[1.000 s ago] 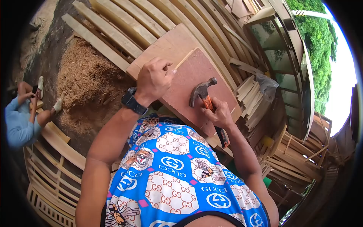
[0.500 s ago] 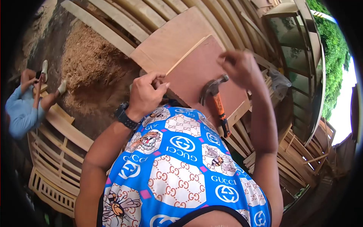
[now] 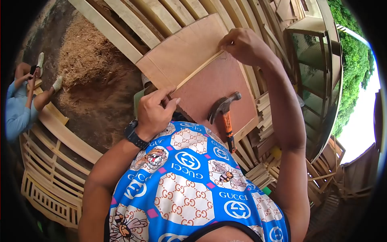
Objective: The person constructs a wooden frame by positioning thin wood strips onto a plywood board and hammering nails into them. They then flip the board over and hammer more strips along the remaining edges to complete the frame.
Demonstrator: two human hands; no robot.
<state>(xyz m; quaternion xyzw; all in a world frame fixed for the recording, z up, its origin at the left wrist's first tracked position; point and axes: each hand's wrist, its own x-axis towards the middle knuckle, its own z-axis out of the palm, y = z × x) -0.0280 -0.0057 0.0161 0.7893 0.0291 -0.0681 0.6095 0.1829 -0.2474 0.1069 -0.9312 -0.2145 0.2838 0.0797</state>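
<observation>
A thin wooden strip lies slantwise across the middle of the frame, on the line where a pale board meets a reddish-brown board. Both hands pinch it, one at each end. The left hand, just left of centre, has its fingers curled and closed on the lower end of the strip; a black watch sits on that wrist. The right hand, in the upper middle of the frame, has its fingertips drawn together on the upper end, where the strip reaches the far edge of the boards. The hands are well apart (the whole strip runs between them).

A hammer with an orange handle lies loose on the reddish-brown board, below the strip and between the two arms, its head towards the upper right and its handle pointing down towards the blue patterned shirt that fills the lower middle of the frame. Neither hand touches it.

Pale planks run across the top of the frame behind the boards. A heap of sawdust lies on dark ground at the upper left. At the left edge another person in light blue sits among slatted wooden frames. Stacked sticks show to the right of the boards, with green trees at the far right.
</observation>
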